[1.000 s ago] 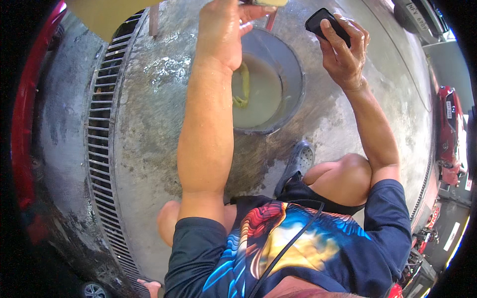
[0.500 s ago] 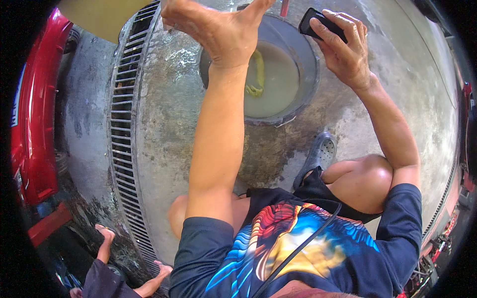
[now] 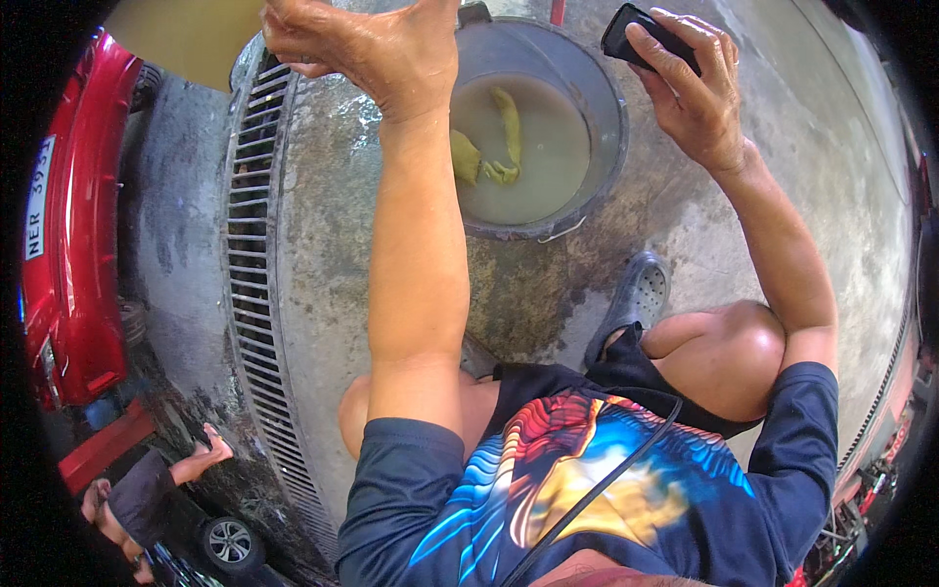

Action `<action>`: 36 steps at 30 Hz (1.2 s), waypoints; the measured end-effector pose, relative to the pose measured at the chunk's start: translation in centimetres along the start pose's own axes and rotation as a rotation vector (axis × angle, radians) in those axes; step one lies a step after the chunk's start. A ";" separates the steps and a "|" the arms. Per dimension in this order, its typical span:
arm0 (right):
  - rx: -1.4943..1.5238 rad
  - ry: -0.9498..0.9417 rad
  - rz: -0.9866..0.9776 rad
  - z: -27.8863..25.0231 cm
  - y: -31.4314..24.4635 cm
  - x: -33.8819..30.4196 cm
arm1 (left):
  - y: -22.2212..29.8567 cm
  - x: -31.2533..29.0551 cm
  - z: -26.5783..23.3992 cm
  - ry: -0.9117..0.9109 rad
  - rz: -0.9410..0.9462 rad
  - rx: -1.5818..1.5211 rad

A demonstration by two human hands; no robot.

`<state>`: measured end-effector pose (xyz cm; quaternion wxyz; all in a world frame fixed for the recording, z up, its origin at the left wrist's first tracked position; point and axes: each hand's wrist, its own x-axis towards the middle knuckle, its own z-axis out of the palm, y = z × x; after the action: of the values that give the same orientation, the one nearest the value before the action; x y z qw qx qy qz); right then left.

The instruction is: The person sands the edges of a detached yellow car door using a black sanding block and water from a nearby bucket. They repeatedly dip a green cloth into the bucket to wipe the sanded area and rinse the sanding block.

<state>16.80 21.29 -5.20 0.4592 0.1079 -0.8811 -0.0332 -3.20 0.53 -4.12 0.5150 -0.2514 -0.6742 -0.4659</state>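
My right hand (image 3: 699, 103) is closed around a flat black block with rounded corners (image 3: 648, 37), held up to the right of a dark bucket (image 3: 608, 122). The fingers lie along one side of the block and the thumb along the other. My left hand (image 3: 367, 54) is at the upper edge, back toward me, with its thumb apart and its fingertips cut off, so anything in it is hidden. Cloudy water (image 3: 553, 161) fills part of the bucket, and a yellow-green cloth (image 3: 512, 127) lies in it, partly behind my left wrist.
A metal drain grate (image 3: 251, 235) runs along the left. Beyond it stands a red car (image 3: 83, 245). A smooth tan surface (image 3: 186, 39) is at the upper left. Another person's foot (image 3: 213, 445) and a car wheel (image 3: 232, 543) show at the lower left.
My left hand has shifted left and up, uncovering more of the bucket and cloth. My right hand, still holding the black block, has moved slightly right. The other person has moved at the lower left.
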 end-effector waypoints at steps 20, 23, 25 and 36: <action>0.021 -0.052 0.015 0.0 0.2 -0.3 | 1.7 -1.0 0.9 -0.065 0.003 0.085; 0.044 -0.078 0.019 0.1 0.3 -0.6 | 1.2 -0.6 0.9 -0.032 0.051 0.156; 0.059 -0.082 0.040 0.2 0.4 -0.7 | 0.7 -0.3 0.7 -0.031 0.068 0.174; 0.056 -0.111 0.060 0.4 0.5 -1.1 | -1.3 -0.1 -0.4 -0.021 0.048 0.121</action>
<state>17.04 21.98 -6.20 0.4071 0.0923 -0.9087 -0.0007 -4.06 -0.36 -4.67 0.5331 -0.2407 -0.7003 -0.4093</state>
